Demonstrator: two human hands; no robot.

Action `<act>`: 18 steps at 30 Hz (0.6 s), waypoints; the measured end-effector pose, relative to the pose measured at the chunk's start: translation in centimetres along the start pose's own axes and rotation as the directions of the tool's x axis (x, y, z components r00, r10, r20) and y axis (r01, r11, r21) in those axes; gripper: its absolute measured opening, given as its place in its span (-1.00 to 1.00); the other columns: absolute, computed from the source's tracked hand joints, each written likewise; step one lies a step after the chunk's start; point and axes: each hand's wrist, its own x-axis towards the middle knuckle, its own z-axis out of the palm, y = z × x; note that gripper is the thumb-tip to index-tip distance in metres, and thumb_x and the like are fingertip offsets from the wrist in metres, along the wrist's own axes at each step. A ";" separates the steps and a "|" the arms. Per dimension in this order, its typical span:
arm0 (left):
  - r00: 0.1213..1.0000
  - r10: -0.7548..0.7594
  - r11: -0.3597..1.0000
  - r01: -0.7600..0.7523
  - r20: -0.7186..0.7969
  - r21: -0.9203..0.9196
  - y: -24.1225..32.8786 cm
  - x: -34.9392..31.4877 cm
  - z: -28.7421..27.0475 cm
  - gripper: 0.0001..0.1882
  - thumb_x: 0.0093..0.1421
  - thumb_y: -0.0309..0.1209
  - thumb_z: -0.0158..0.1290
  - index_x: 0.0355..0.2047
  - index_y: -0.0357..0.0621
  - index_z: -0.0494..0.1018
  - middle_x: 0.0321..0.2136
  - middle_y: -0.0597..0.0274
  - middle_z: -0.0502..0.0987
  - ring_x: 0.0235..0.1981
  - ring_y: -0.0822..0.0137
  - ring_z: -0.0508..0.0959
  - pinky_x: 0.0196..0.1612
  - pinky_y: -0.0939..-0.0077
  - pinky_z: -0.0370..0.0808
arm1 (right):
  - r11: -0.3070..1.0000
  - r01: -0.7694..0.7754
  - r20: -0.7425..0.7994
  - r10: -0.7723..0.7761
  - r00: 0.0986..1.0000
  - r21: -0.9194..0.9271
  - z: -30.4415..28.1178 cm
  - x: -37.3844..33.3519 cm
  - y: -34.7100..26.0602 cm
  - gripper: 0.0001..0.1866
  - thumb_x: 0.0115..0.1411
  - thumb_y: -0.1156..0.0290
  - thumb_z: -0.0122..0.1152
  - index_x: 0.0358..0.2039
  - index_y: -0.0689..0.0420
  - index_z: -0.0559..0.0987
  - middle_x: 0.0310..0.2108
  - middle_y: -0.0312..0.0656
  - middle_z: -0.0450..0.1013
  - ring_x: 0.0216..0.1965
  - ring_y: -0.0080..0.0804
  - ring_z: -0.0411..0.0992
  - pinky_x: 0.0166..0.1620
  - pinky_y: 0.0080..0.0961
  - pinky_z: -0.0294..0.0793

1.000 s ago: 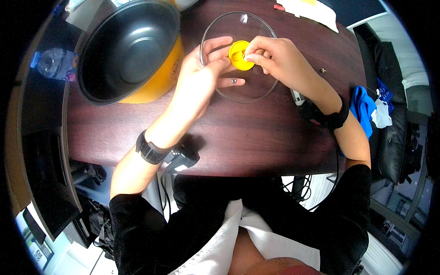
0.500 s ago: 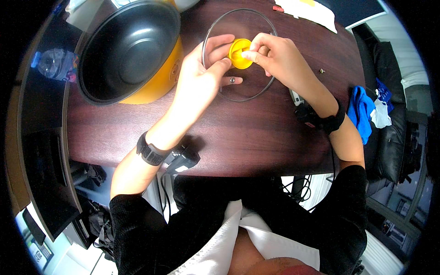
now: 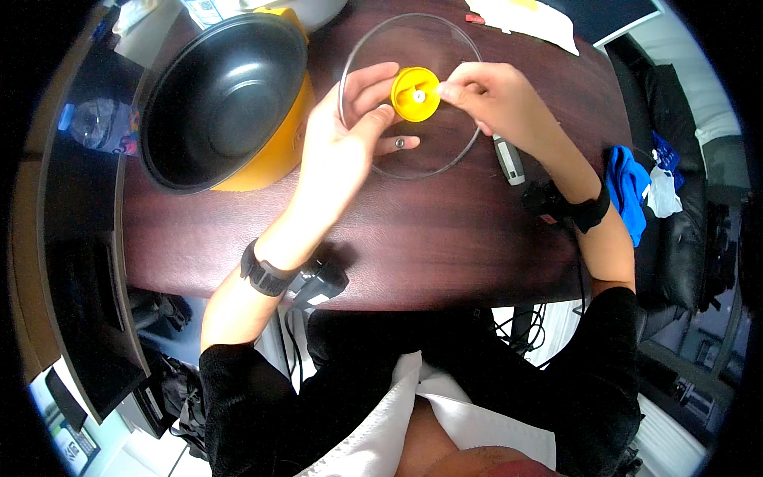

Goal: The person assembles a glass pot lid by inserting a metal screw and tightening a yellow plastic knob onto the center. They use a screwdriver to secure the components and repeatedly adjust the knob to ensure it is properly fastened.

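My left hand (image 3: 343, 127) grips a round clear glass lid (image 3: 445, 155) with a thin rim, tilted above the table. Its thumb and fingers close on a yellow round knob (image 3: 407, 79) at the lid's middle. The knob's hollow side shows, with a small white centre. A small dark round fitting (image 3: 400, 143) shows against one left finger. Just right of the knob, my right hand (image 3: 493, 99) is closed in a pinch, its fingertips by the knob's edge; whatever is between them is too small to make out.
A yellow pot (image 3: 274, 163) with a black inside stands at the left, near a plastic bottle (image 3: 99, 127). A grey-and-white handheld tool (image 3: 509, 161) lies below my right hand. White paper (image 3: 532, 24) is at the back. Blue cloth (image 3: 626, 191) lies beyond the right edge.
My right hand has drawn back slightly to the right from inside the knob, baring its white centre. The knob has turned more toward me. The grey-and-white tool shows more.
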 end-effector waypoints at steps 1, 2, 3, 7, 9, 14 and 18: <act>1.000 -0.014 0.999 0.014 -0.004 -0.040 0.1 0.0 0.0 -0.56 0.24 -0.56 -0.13 0.14 -0.32 0.20 0.04 -0.01 0.40 -0.03 0.17 0.50 -0.10 0.16 0.60 | 0.997 0.029 -0.059 -0.033 0.998 -0.069 -0.5 -0.2 0.1 -0.71 0.16 0.21 0.23 -0.46 0.21 0.55 -0.76 -0.28 0.33 -0.72 -0.59 0.32 -0.60 -0.56 0.29; 1.000 -0.029 0.996 0.028 -0.008 -0.079 0.3 0.1 0.0 -0.56 0.24 -0.55 -0.12 0.14 -0.33 0.21 0.04 -0.01 0.40 -0.02 0.15 0.49 -0.09 0.13 0.60 | 0.989 0.054 -0.114 -0.071 0.991 -0.140 -0.9 -0.3 0.3 -0.71 0.16 0.20 0.23 -0.44 0.21 0.54 -0.76 -0.28 0.33 -0.71 -0.60 0.32 -0.59 -0.57 0.29; 0.999 -0.043 0.992 0.041 -0.010 -0.120 0.4 0.1 0.1 -0.56 0.24 -0.54 -0.12 0.14 -0.33 0.21 0.03 -0.02 0.40 -0.01 0.13 0.49 -0.09 0.09 0.59 | 0.988 0.072 -0.198 -0.097 0.975 -0.133 -1.1 -0.4 0.7 -0.70 0.16 0.20 0.24 -0.41 0.21 0.53 -0.75 -0.28 0.32 -0.70 -0.60 0.33 -0.58 -0.58 0.29; 0.997 -0.079 0.974 0.078 0.005 -0.214 0.3 0.1 0.0 -0.55 0.24 -0.51 -0.11 0.14 -0.33 0.19 0.05 -0.06 0.35 0.02 0.05 0.46 -0.08 0.02 0.58 | 0.996 0.068 -0.318 -0.083 0.944 -0.060 -0.7 -0.3 2.8 -0.68 0.21 0.17 0.17 -0.31 0.22 0.49 -0.68 -0.34 0.35 -0.69 -0.65 0.34 -0.60 -0.66 0.31; 0.997 -0.077 0.977 0.078 0.010 -0.199 0.3 0.1 -0.1 -0.55 0.24 -0.50 -0.11 0.15 -0.33 0.19 0.05 -0.08 0.34 0.03 0.03 0.46 -0.07 0.01 0.58 | 0.984 -0.091 -0.152 0.114 0.982 0.150 -0.4 -0.8 2.4 -0.69 0.25 0.17 0.13 -0.33 0.21 0.49 -0.64 -0.36 0.37 -0.69 -0.67 0.34 -0.62 -0.68 0.32; 0.997 -0.080 0.977 0.083 0.021 -0.195 0.3 0.1 0.1 -0.55 0.25 -0.52 -0.14 0.15 -0.35 0.16 0.04 -0.13 0.34 0.03 0.03 0.46 -0.07 0.06 0.59 | 0.978 -0.098 -0.099 0.118 0.988 0.185 -0.6 -0.7 2.5 -0.70 0.29 0.17 0.05 -0.38 0.18 0.46 -0.63 -0.37 0.35 -0.70 -0.68 0.33 -0.65 -0.69 0.32; 0.996 -0.082 0.980 0.086 0.027 -0.180 0.3 0.1 0.1 -0.57 0.27 -0.55 -0.20 0.15 -0.38 0.14 0.06 -0.21 0.33 0.03 0.05 0.47 -0.08 0.16 0.62 | 0.981 -0.065 -0.102 0.084 0.991 0.181 -0.5 -0.6 3.0 -0.70 0.30 0.18 0.05 -0.40 0.17 0.45 -0.64 -0.38 0.34 -0.71 -0.68 0.32 -0.65 -0.69 0.32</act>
